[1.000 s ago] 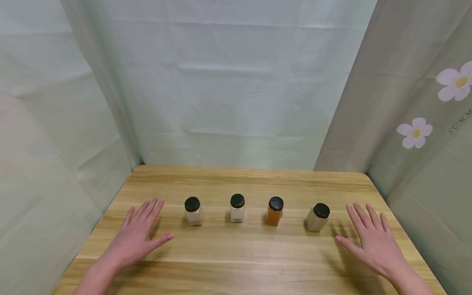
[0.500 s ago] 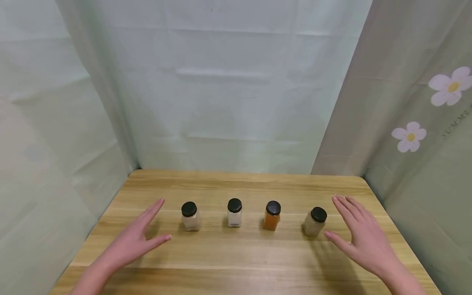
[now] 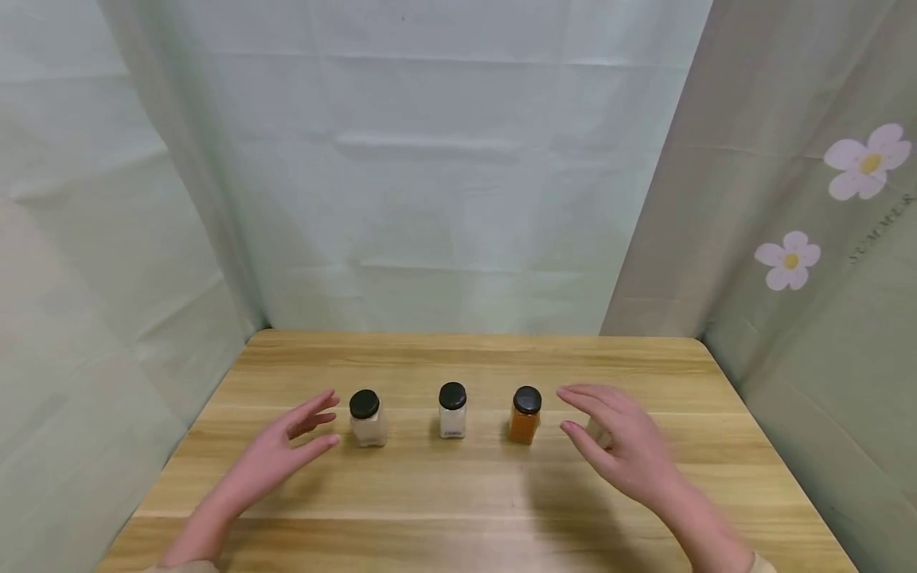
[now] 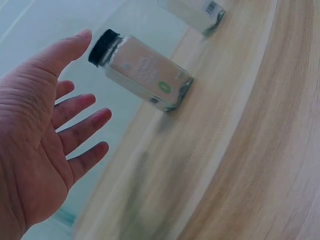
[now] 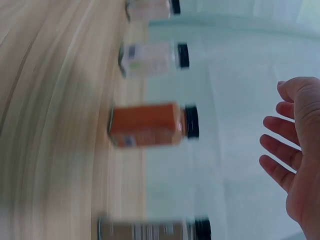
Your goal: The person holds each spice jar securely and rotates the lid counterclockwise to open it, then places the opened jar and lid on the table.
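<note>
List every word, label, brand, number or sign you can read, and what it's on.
"SUMMER": slanted lettering on the right-hand flowered curtain.
Leftmost jar: label print too blurred to read; round green mark.
Second jar from left: barcode, digits unreadable.
Orange jar: label too blurred to read.
Rightmost jar: pale stripes, no readable text.
No legible brand or number.

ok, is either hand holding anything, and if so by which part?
Nothing is held: the left hand and the right hand are both empty.
</note>
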A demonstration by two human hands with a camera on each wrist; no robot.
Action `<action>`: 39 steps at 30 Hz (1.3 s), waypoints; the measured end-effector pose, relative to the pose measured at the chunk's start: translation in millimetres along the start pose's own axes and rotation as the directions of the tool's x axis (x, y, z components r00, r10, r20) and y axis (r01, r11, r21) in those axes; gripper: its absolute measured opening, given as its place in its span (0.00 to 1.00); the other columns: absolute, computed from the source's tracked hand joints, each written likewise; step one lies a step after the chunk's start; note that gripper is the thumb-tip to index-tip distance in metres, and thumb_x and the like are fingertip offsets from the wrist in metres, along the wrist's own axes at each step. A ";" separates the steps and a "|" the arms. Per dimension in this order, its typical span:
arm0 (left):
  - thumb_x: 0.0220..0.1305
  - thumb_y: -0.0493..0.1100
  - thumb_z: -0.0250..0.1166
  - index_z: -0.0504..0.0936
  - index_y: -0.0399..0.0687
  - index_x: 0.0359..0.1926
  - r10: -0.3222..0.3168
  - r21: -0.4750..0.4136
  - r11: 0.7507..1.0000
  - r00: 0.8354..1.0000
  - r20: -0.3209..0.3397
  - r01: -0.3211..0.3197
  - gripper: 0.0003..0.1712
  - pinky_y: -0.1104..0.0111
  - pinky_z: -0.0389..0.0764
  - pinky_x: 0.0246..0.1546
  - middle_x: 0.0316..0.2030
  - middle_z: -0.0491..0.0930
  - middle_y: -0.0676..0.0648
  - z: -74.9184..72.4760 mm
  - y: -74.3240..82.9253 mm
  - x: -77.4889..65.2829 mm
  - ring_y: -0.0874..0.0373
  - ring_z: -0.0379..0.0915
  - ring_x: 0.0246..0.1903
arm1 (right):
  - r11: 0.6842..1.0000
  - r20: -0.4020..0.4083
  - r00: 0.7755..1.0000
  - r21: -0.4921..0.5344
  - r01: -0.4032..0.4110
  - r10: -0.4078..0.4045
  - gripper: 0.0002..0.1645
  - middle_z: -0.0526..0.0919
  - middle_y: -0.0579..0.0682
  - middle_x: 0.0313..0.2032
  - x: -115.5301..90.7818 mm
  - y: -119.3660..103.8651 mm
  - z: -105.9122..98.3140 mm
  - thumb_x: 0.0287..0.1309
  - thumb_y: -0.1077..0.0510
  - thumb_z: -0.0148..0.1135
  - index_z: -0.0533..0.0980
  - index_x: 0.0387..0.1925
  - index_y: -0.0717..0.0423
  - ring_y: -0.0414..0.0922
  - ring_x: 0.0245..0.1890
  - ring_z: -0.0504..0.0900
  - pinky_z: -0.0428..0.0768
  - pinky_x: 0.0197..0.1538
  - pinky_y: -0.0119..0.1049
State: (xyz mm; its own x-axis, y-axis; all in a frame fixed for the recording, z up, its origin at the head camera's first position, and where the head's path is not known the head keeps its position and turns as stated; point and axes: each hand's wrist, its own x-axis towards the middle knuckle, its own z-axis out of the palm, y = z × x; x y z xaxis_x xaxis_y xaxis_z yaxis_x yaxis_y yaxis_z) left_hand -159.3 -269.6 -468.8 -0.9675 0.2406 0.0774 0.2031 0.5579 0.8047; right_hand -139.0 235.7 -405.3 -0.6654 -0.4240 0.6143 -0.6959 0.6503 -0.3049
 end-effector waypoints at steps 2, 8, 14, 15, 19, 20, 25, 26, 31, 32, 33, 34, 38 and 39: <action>0.70 0.57 0.67 0.60 0.64 0.79 -0.013 -0.046 0.999 1.000 0.005 0.013 0.42 0.50 0.76 0.60 0.73 0.66 0.50 2.6 -4.2 2.9 0.45 0.68 0.68 | 0.998 -0.014 0.999 0.044 0.036 -0.035 0.28 0.82 0.42 0.58 6.9 -5.9 9.4 0.60 0.59 0.73 0.80 0.62 0.47 0.44 0.58 0.79 0.72 0.61 0.30; 0.69 0.54 0.69 0.59 0.60 0.79 0.004 -0.100 0.995 1.000 0.013 -0.003 0.43 0.70 0.70 0.64 0.73 0.66 0.47 7.5 -12.4 8.7 0.47 0.67 0.69 | 0.978 -0.054 0.989 0.148 0.146 -0.139 0.22 0.83 0.44 0.55 23.9 -21.8 36.0 0.64 0.58 0.70 0.81 0.60 0.50 0.43 0.52 0.81 0.76 0.56 0.33; 0.67 0.53 0.71 0.59 0.55 0.80 0.034 -0.069 0.997 0.999 0.014 -0.033 0.46 0.65 0.67 0.68 0.72 0.68 0.42 12.5 -18.4 16.2 0.43 0.65 0.69 | 0.958 -0.004 0.986 0.236 0.164 -0.168 0.20 0.83 0.44 0.55 40.1 -42.9 66.7 0.69 0.54 0.66 0.80 0.60 0.48 0.38 0.48 0.81 0.79 0.52 0.36; 0.67 0.53 0.71 0.58 0.54 0.80 0.035 -0.067 0.997 0.999 0.015 -0.034 0.46 0.61 0.66 0.68 0.72 0.68 0.41 13.3 -19.1 17.6 0.42 0.64 0.69 | 0.954 -0.004 0.983 0.242 0.179 -0.183 0.20 0.84 0.44 0.55 42.7 -46.7 72.7 0.69 0.54 0.66 0.80 0.61 0.48 0.38 0.48 0.81 0.80 0.52 0.37; 0.66 0.54 0.72 0.59 0.50 0.79 0.018 -0.084 0.996 1.000 0.026 -0.015 0.48 0.47 0.62 0.69 0.71 0.67 0.38 16.8 -20.7 22.9 0.39 0.63 0.70 | 0.944 0.015 0.978 0.265 0.199 -0.210 0.20 0.84 0.43 0.54 51.5 -62.5 94.9 0.69 0.53 0.66 0.80 0.61 0.48 0.41 0.55 0.81 0.80 0.55 0.38; 0.66 0.54 0.72 0.59 0.50 0.79 0.014 -0.091 0.996 0.999 0.032 -0.011 0.48 0.46 0.62 0.68 0.71 0.67 0.38 17.7 -21.0 24.0 0.38 0.63 0.70 | 0.941 0.034 0.978 0.283 0.188 -0.206 0.20 0.84 0.42 0.54 53.7 -66.6 99.9 0.69 0.53 0.66 0.80 0.61 0.47 0.40 0.55 0.81 0.80 0.55 0.38; 0.65 0.54 0.73 0.60 0.52 0.79 0.001 -0.102 0.995 0.999 0.049 0.004 0.47 0.41 0.61 0.68 0.73 0.64 0.38 21.4 -21.8 29.0 0.35 0.61 0.70 | 0.934 0.200 0.973 0.355 0.040 -0.118 0.24 0.81 0.39 0.59 65.1 -86.2 123.6 0.71 0.49 0.64 0.77 0.65 0.45 0.39 0.59 0.77 0.77 0.60 0.39; 0.65 0.54 0.73 0.61 0.51 0.78 0.005 -0.100 0.995 0.999 0.050 0.000 0.47 0.41 0.61 0.68 0.73 0.65 0.38 21.9 -22.0 30.2 0.35 0.61 0.70 | 0.932 0.235 0.967 0.361 0.004 -0.095 0.25 0.79 0.38 0.61 67.4 -89.6 128.4 0.72 0.48 0.63 0.76 0.67 0.44 0.38 0.61 0.75 0.76 0.61 0.40; 0.65 0.52 0.73 0.64 0.47 0.76 0.043 -0.112 0.993 0.998 0.049 -0.037 0.45 0.43 0.62 0.68 0.70 0.70 0.41 23.9 -22.7 35.9 0.41 0.65 0.68 | 0.933 0.312 0.948 0.354 -0.060 -0.057 0.31 0.73 0.39 0.67 79.2 -101.9 151.6 0.73 0.45 0.61 0.69 0.73 0.44 0.40 0.68 0.68 0.71 0.67 0.46; 0.65 0.52 0.73 0.64 0.47 0.76 0.046 -0.117 0.992 0.998 0.050 -0.040 0.44 0.43 0.62 0.68 0.69 0.71 0.42 24.4 -22.9 36.9 0.43 0.66 0.68 | 0.935 0.312 0.949 0.348 -0.063 -0.052 0.32 0.72 0.40 0.68 81.7 -103.6 156.0 0.73 0.44 0.61 0.68 0.74 0.44 0.41 0.69 0.67 0.70 0.67 0.47; 0.65 0.51 0.73 0.65 0.46 0.76 0.055 -0.119 0.992 0.997 0.051 -0.049 0.43 0.43 0.62 0.68 0.68 0.72 0.42 24.8 -23.4 37.9 0.44 0.66 0.67 | 0.933 0.315 0.948 0.352 -0.075 -0.043 0.33 0.71 0.40 0.69 84.0 -104.9 159.7 0.73 0.44 0.61 0.67 0.74 0.45 0.42 0.70 0.66 0.70 0.68 0.48; 0.65 0.50 0.73 0.66 0.47 0.75 0.056 -0.128 0.991 0.997 0.051 -0.049 0.43 0.44 0.62 0.68 0.67 0.73 0.43 25.3 -23.7 38.9 0.45 0.67 0.67 | 0.928 0.319 0.947 0.362 -0.093 -0.029 0.34 0.70 0.41 0.69 86.2 -105.9 163.3 0.73 0.44 0.61 0.66 0.75 0.45 0.43 0.70 0.66 0.70 0.68 0.48; 0.64 0.47 0.74 0.68 0.45 0.73 0.066 -0.170 0.984 0.997 0.050 -0.056 0.40 0.43 0.60 0.69 0.65 0.75 0.43 27.4 -25.3 42.0 0.45 0.67 0.66 | 0.890 0.347 0.935 0.401 -0.218 0.073 0.38 0.67 0.41 0.72 94.8 -107.1 175.3 0.71 0.43 0.62 0.62 0.77 0.41 0.43 0.72 0.64 0.69 0.68 0.50; 0.64 0.47 0.74 0.68 0.44 0.73 0.069 -0.177 0.982 0.996 0.052 -0.059 0.40 0.42 0.59 0.69 0.65 0.75 0.42 27.7 -26.0 42.2 0.44 0.66 0.67 | 0.871 0.360 0.927 0.417 -0.260 0.104 0.39 0.66 0.40 0.72 96.6 -106.7 178.2 0.71 0.43 0.63 0.61 0.78 0.39 0.43 0.72 0.63 0.69 0.69 0.50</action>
State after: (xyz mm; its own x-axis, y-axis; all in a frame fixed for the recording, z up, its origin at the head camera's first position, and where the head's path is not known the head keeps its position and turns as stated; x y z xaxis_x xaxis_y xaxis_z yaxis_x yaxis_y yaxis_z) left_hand -201.2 -251.9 -502.8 -0.9420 0.3195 0.1024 0.2300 0.3931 0.8903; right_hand -177.2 13.0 -443.0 -0.7868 -0.5523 0.2754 -0.5454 0.4135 -0.7290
